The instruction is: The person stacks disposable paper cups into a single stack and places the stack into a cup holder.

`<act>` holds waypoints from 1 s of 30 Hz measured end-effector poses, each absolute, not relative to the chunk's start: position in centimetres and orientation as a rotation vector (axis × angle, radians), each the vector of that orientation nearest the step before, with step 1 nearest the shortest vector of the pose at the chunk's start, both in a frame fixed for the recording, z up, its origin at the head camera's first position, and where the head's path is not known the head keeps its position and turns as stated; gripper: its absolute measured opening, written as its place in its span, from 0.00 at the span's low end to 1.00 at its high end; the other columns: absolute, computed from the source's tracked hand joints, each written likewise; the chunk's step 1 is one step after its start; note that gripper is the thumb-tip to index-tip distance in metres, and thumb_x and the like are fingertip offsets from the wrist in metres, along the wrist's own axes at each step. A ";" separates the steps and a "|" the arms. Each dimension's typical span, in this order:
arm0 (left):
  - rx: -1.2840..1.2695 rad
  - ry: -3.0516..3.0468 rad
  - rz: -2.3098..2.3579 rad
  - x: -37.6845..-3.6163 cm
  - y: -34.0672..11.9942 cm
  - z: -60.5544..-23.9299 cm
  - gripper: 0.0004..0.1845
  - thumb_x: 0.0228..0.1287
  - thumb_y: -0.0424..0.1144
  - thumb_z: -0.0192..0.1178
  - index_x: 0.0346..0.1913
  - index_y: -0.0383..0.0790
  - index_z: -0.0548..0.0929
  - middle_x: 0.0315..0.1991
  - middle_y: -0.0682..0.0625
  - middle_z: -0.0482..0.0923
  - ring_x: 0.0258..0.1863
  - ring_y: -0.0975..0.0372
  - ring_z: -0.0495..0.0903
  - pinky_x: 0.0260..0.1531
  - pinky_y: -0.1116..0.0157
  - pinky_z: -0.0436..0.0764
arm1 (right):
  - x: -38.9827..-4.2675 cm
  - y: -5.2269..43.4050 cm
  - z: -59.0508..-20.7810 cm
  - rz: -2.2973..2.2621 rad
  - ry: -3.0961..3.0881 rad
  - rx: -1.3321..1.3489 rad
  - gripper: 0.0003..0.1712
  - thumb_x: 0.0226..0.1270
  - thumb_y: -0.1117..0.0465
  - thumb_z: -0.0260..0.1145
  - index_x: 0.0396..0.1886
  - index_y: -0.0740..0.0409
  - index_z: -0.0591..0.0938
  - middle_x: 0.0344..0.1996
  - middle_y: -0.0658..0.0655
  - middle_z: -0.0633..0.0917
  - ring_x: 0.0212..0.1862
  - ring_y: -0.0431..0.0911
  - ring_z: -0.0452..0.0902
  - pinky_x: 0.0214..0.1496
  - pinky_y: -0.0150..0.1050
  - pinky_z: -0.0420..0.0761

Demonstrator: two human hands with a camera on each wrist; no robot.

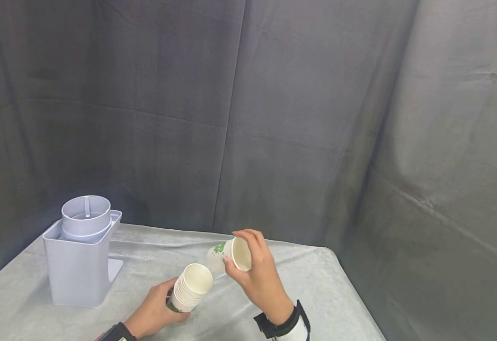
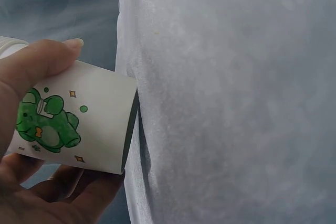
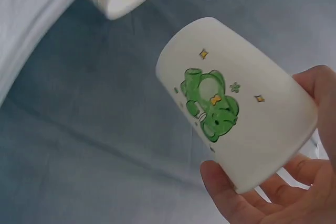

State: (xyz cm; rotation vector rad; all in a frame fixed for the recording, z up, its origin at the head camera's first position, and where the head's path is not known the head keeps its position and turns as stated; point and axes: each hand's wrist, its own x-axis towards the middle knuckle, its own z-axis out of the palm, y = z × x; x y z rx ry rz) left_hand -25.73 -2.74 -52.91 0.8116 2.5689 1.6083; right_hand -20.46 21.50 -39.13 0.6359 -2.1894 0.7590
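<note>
A stack of several nested paper cups (image 1: 190,286) tilts in my left hand (image 1: 156,305), its mouth facing up and right. The left wrist view shows the thumb and fingers around the lowest cup (image 2: 100,114), which is white with a green cartoon animal. My right hand (image 1: 259,272) grips a single paper cup (image 1: 220,253) near its rim, just above and right of the stack and apart from it. That cup (image 3: 236,103) lies sideways, its mouth toward my palm and its base pointing left.
On the table's left side stands a pale lavender box-shaped holder (image 1: 78,272) with a round cylinder (image 1: 87,222) in its top. A light grey cloth (image 1: 316,289) covers the table. Dark grey curtains (image 1: 167,118) hang behind and to the right.
</note>
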 end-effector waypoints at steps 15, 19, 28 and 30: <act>0.892 2.587 1.591 -26.1 -2.9 -53.1 0.42 0.41 0.41 0.83 0.62 0.33 0.77 0.50 0.47 0.84 0.48 0.54 0.85 0.46 0.61 0.85 | -21.0 18.5 -41.8 0.699 -2.301 0.808 0.31 0.61 0.56 0.77 0.62 0.52 0.76 0.58 0.50 0.76 0.58 0.44 0.76 0.55 0.39 0.82; 0.891 2.582 1.586 -26.1 -3.0 -53.1 0.42 0.41 0.41 0.82 0.62 0.32 0.76 0.50 0.46 0.84 0.48 0.54 0.84 0.47 0.59 0.85 | -21.3 18.3 -42.4 0.700 -2.320 0.831 0.30 0.62 0.56 0.77 0.63 0.52 0.76 0.59 0.51 0.76 0.58 0.45 0.76 0.55 0.39 0.82; 0.901 2.607 1.566 -26.1 -2.9 -53.1 0.42 0.40 0.41 0.83 0.62 0.34 0.77 0.49 0.48 0.85 0.47 0.55 0.84 0.47 0.58 0.84 | -21.9 17.7 -43.7 0.624 -2.351 0.891 0.32 0.65 0.53 0.74 0.66 0.52 0.74 0.59 0.52 0.76 0.59 0.43 0.76 0.54 0.34 0.81; 0.912 2.602 1.571 -26.1 -2.9 -53.1 0.42 0.39 0.41 0.83 0.61 0.35 0.77 0.49 0.48 0.85 0.47 0.55 0.84 0.47 0.59 0.84 | -21.9 17.7 -43.9 0.608 -2.348 0.905 0.31 0.66 0.53 0.74 0.66 0.53 0.74 0.60 0.52 0.76 0.59 0.44 0.76 0.54 0.34 0.81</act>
